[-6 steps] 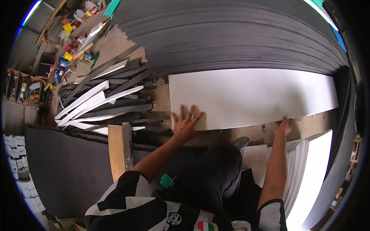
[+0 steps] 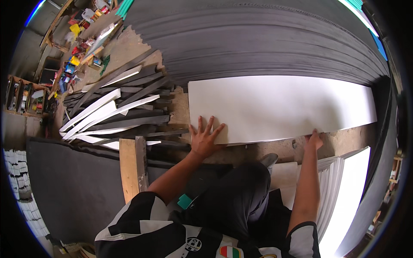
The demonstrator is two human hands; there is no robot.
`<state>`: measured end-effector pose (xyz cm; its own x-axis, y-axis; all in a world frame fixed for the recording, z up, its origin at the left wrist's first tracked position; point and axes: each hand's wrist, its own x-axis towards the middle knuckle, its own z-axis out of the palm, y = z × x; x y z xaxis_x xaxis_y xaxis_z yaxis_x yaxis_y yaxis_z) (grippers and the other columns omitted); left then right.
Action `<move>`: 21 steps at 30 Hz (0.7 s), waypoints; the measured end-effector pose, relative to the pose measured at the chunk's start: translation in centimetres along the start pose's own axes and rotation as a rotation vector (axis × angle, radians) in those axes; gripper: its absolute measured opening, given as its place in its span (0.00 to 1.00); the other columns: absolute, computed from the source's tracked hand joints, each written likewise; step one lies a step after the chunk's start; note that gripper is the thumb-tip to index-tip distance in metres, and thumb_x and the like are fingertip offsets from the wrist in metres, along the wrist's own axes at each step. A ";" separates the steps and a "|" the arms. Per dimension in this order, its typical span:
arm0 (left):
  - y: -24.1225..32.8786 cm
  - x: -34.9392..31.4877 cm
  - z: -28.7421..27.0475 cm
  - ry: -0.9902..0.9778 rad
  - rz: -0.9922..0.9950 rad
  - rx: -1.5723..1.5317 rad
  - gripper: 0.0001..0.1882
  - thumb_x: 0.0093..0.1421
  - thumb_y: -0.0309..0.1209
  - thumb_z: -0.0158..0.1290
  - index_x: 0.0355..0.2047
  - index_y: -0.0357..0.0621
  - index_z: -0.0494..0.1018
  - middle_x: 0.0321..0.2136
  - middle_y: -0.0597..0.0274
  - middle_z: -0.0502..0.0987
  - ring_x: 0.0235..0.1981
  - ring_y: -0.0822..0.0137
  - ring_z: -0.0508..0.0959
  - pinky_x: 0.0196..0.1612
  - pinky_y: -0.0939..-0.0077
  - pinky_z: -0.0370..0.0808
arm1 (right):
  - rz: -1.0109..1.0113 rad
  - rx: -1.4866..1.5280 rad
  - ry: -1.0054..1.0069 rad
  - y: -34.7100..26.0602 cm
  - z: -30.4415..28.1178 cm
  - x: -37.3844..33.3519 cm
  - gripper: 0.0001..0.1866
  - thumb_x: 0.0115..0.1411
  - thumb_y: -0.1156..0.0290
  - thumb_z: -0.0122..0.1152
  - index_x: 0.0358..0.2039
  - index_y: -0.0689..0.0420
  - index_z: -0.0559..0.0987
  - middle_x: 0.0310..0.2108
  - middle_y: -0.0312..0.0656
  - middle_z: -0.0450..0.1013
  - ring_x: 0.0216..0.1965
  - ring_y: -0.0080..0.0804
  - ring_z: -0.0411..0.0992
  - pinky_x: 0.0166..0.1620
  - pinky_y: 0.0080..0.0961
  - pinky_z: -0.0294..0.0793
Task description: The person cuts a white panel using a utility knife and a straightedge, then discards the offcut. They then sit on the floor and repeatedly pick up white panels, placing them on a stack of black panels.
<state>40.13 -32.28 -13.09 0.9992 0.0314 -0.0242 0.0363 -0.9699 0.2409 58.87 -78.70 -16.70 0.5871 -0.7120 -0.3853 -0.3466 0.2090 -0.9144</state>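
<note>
A long white sheet (image 2: 275, 103) lies crosswise before me, its far edge against a wall of stacked dark sheets. My left hand (image 2: 205, 139) rests flat near its left end, fingers spread over the near corner. At the near edge, right of the middle, my right hand (image 2: 314, 139) has its fingers curled together on the rim of the sheet. Which fingers are underneath is hidden. More than one layer seems to show along the near and left edges, though I cannot tell how many.
Black and white offcut strips (image 2: 116, 107) heap up at left. Dark stacked sheets (image 2: 266, 47) fill the far side. A wooden board (image 2: 129, 167) stands by my left arm, beside a large dark sheet (image 2: 73, 185). White sheets (image 2: 350, 185) stand at right. Cans and bottles (image 2: 71, 69) clutter the far left.
</note>
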 end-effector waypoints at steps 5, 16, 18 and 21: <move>-1.2 0.1 0.3 -0.034 -0.009 0.032 0.49 0.48 0.65 0.68 0.70 0.83 0.63 0.77 0.60 0.52 0.77 0.34 0.45 0.64 0.10 0.49 | 0.004 -0.084 -0.021 0.8 0.7 -0.1 0.44 0.65 0.68 0.66 0.77 0.45 0.56 0.51 0.45 0.77 0.41 0.37 0.79 0.35 0.33 0.86; -2.1 -0.3 -0.8 -0.035 -0.034 0.002 0.57 0.39 0.51 0.78 0.71 0.73 0.64 0.77 0.43 0.45 0.77 0.30 0.42 0.72 0.39 0.58 | -0.165 -0.675 0.177 4.9 2.9 -0.2 0.54 0.58 0.58 0.70 0.78 0.54 0.50 0.50 0.58 0.79 0.47 0.53 0.81 0.51 0.42 0.81; -1.7 -0.2 -1.8 -0.138 -0.098 0.022 0.57 0.41 0.53 0.77 0.72 0.73 0.62 0.78 0.43 0.44 0.77 0.30 0.42 0.73 0.38 0.56 | -0.084 -0.554 0.046 3.6 2.4 -1.5 0.54 0.58 0.57 0.69 0.78 0.55 0.48 0.57 0.62 0.75 0.55 0.58 0.77 0.59 0.43 0.76; -0.9 0.6 -4.1 -0.349 -0.190 0.063 0.54 0.45 0.61 0.72 0.72 0.74 0.62 0.78 0.44 0.43 0.77 0.31 0.42 0.72 0.29 0.51 | -0.065 -0.555 -0.096 0.7 1.0 -3.9 0.55 0.59 0.56 0.68 0.78 0.54 0.44 0.63 0.65 0.69 0.62 0.59 0.72 0.64 0.42 0.72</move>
<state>40.72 -30.39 -9.29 0.9090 0.1380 -0.3933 0.2079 -0.9680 0.1409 56.99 -75.09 -15.97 0.6750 -0.6418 -0.3640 -0.6250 -0.2350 -0.7444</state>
